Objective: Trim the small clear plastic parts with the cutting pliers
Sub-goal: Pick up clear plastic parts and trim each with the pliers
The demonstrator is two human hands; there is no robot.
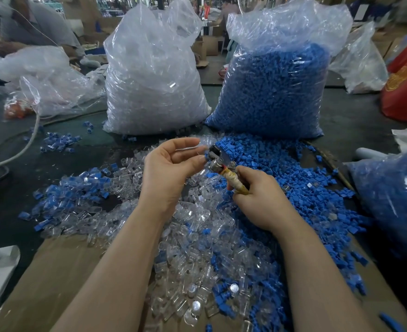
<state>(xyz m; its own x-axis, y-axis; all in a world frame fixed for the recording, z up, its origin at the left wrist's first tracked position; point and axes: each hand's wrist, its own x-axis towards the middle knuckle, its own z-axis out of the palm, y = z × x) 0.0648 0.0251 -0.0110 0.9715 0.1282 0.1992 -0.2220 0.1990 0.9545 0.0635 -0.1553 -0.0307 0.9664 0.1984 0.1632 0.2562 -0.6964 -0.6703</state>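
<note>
Two hands meet above the dark worktop (355, 121): the left hand (171, 168) pinches a small clear plastic part (203, 142) at twelve o'clock, presenting it to steel cutting pliers with tape-wrapped handles (221, 162) gripped by the right hand (260, 200), keeping scraps falling onto the loose pile of clear and blue parts (209, 236).

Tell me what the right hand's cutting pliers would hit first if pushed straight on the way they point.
Most likely the small clear plastic part pinched in the left hand. The cutting pliers in the right hand point up-left at it, the head almost touching; depth is unclear.
</note>
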